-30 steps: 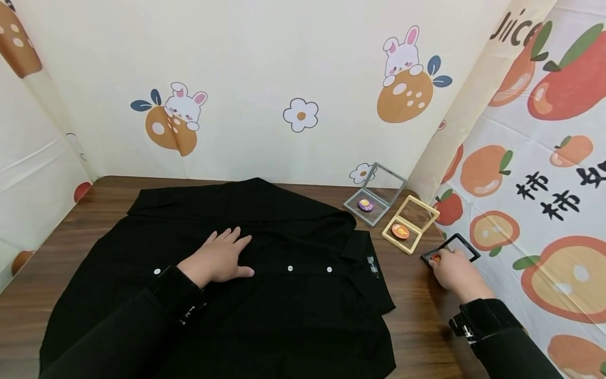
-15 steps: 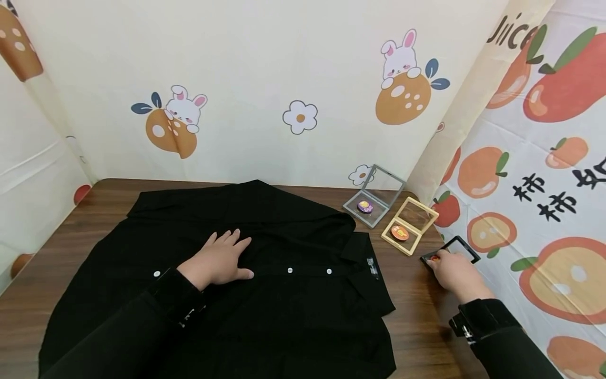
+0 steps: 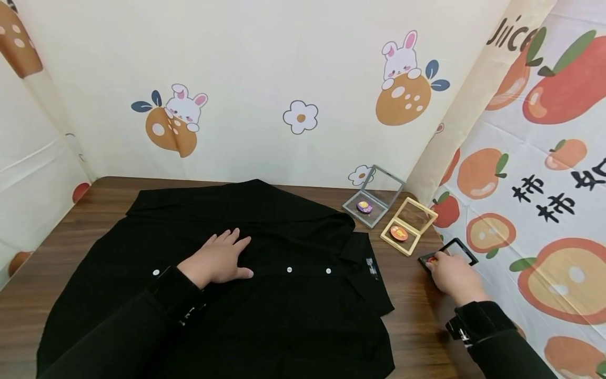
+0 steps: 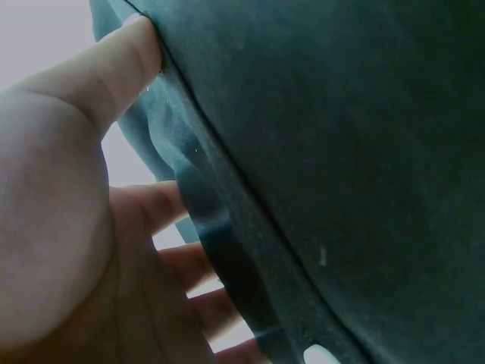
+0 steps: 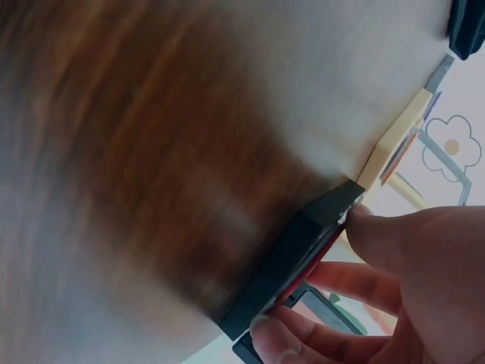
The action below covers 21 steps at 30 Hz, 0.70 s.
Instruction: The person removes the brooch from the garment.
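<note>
A black shirt [image 3: 303, 305] with white buttons lies spread on the wooden table. My left hand [image 3: 219, 259] rests on it with fingers spread; the left wrist view shows the thumb [image 4: 125, 68] against a seam of the cloth. At the table's right side stands a small black hinged case [image 3: 423, 261], its clear lid raised. My right hand [image 3: 455, 276] is at this case, thumb and fingertips bent at either end of a thin red badge [image 5: 309, 267] inside it. The hand covers most of the badge in the head view.
A grey case [image 3: 353, 204] holding a purple oval badge [image 3: 364, 207] and a cream case [image 3: 410, 247] holding an orange oval badge [image 3: 399, 233] stand with lids up behind the black one. Printed cloth walls [image 3: 246, 63] enclose the table [image 3: 28, 316].
The view has shifted very slightly. Both hands keep their places, the left on the shirt and the right at the black case.
</note>
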{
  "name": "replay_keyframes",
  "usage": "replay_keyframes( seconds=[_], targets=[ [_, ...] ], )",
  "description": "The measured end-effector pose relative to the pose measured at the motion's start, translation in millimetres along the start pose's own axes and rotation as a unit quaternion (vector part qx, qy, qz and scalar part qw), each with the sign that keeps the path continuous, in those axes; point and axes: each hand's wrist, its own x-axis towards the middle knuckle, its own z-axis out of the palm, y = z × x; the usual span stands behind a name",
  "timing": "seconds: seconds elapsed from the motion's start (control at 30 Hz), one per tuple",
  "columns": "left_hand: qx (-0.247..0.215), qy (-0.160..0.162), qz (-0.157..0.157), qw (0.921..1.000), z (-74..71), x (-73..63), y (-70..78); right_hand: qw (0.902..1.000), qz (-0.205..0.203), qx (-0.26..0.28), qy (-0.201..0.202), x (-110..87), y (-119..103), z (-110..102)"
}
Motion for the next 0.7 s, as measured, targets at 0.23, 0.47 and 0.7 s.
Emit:
replay_keyframes(
  seconds=[0.23,0.47,0.7],
  targets=[
    [-0.001,-0.001,0.0,1.0,0.4,1.6,1.9,0.9996,0.026,0.0,-0.005,-2.3,-1.9,0.3],
    [-0.002,0.007,0.002,1.0,0.6,0.4,4.4,0.9996,0.023,-0.01,-0.013,-5.6,-1.9,-4.7],
    [-0.004,-0.001,0.003,1.0,-0.8,1.1,7.0,0.9987,0.035,-0.006,-0.036,-8.7,1.8,-8.6]
  ],
)
